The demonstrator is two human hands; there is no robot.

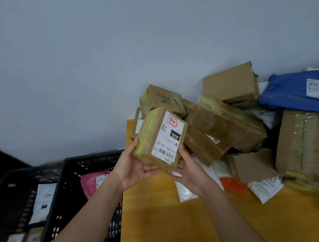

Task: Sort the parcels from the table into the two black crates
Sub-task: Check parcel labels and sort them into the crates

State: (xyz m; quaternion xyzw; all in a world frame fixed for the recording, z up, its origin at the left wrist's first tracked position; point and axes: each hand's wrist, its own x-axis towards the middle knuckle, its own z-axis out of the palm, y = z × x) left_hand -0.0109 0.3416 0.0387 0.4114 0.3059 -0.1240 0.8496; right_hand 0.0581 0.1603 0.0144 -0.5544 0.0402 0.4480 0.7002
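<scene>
Yellow table [192,221] stands against a plain pale wall [84,41], piled with brown boxes [228,123], white mailers and a blue bag [306,92]; two black crates [81,163] sit off its left edge, the nearer holding a pink bag [92,183], the other white-labelled parcels. The person holds a small brown box [160,139] up over the table's left corner, upright, yellowed tape on its side, white label reading 010 with barcode and red stamp. Left hand [134,168] cups and grips its lower left, right hand [190,171] grips its lower right edge.
</scene>
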